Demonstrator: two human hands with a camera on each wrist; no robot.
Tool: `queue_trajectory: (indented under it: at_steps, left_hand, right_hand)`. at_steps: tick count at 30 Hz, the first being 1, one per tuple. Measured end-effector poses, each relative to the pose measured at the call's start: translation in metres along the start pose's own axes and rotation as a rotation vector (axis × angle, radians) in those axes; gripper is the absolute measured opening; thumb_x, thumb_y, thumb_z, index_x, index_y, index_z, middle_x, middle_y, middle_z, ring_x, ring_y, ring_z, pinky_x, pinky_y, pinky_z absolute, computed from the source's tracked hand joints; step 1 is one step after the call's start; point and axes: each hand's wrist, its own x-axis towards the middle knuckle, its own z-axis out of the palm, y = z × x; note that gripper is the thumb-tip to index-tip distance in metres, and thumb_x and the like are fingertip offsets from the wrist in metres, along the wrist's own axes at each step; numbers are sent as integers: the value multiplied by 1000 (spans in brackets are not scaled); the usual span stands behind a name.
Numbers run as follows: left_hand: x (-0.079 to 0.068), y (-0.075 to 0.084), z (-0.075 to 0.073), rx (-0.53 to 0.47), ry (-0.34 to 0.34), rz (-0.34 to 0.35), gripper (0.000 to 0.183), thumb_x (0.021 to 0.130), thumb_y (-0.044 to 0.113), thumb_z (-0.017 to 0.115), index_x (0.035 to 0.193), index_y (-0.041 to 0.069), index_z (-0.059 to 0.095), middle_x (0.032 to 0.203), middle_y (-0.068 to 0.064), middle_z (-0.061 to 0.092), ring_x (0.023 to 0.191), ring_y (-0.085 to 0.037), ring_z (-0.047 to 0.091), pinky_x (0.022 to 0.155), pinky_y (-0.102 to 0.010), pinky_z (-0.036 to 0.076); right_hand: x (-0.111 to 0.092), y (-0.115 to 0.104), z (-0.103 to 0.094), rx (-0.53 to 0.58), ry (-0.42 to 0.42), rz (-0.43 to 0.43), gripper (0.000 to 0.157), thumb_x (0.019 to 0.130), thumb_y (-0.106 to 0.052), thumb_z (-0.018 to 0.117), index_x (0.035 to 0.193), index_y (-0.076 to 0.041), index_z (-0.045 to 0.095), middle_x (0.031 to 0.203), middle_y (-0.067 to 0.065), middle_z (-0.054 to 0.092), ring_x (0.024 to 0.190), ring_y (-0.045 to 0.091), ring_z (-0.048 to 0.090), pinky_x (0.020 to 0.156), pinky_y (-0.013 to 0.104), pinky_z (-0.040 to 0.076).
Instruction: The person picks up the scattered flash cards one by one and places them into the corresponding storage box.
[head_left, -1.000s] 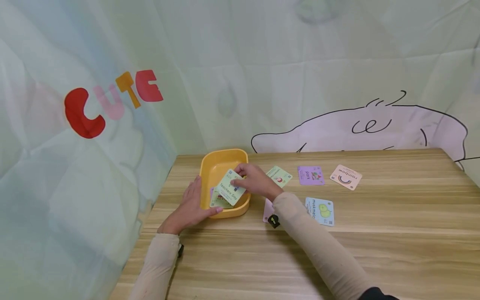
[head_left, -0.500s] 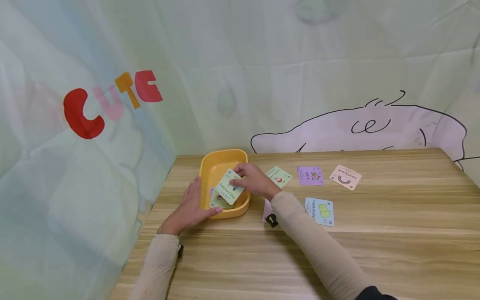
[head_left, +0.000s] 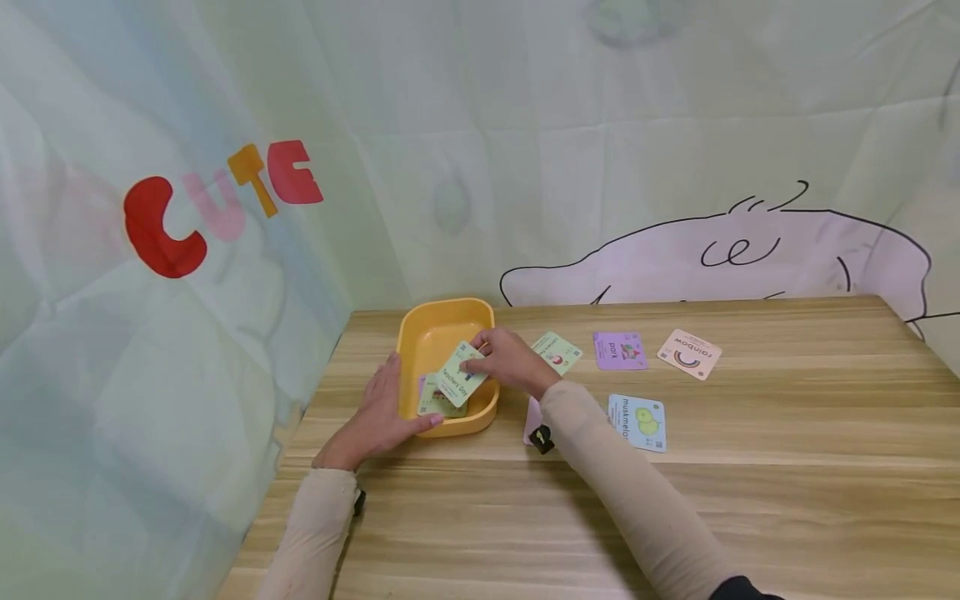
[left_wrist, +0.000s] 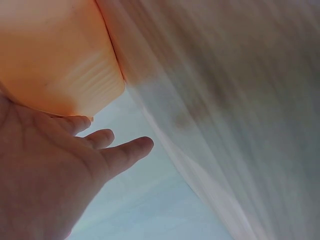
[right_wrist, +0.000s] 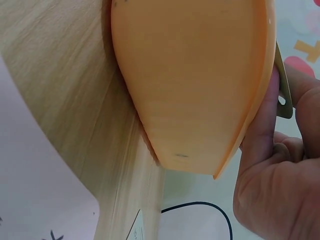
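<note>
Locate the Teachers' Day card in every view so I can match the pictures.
Head: Teachers' Day card just below the middle, held by the right hand over the yellow tray.
Left wrist: not in it.
Right wrist: toward the right edge, above mid-height, nearly edge-on in the hand, by the tray's rim.
Shared landmark: the yellow tray, slightly left of centre (head), upper left (left wrist), upper middle (right wrist).

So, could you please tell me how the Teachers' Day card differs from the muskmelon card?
The Teachers' Day card is pale green, while the muskmelon card is light blue. The right hand pinches the Teachers' Day card over the yellow tray; the muskmelon card lies flat on the table. Both are squarish, with rounded corners and dark English lettering.
</note>
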Motion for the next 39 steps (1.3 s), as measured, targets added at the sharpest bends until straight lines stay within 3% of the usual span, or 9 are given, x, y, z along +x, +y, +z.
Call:
queue_trajectory:
  at_steps: [15, 39]
  left_hand:
    - [0, -2, 2, -8, 4, 19, 129, 83, 62, 74, 161, 1, -8, 169, -22, -5, 155, -43, -3, 122, -61, 5]
    - [2, -2, 1, -16, 5, 30, 128, 82, 63, 74, 162, 5, -7, 169, -20, -5, 155, -42, -4, 122, -62, 4]
  right_hand:
    - [0, 2, -1, 46, -20, 36, 26, 90, -23, 79, 109, -9, 69, 103, 3, 71, 89, 16, 66, 74, 27, 55]
    - [0, 1, 0, 30, -12, 44, 23, 90, -25, 78, 106, -11, 68, 104, 4, 69, 92, 18, 65, 76, 27, 54]
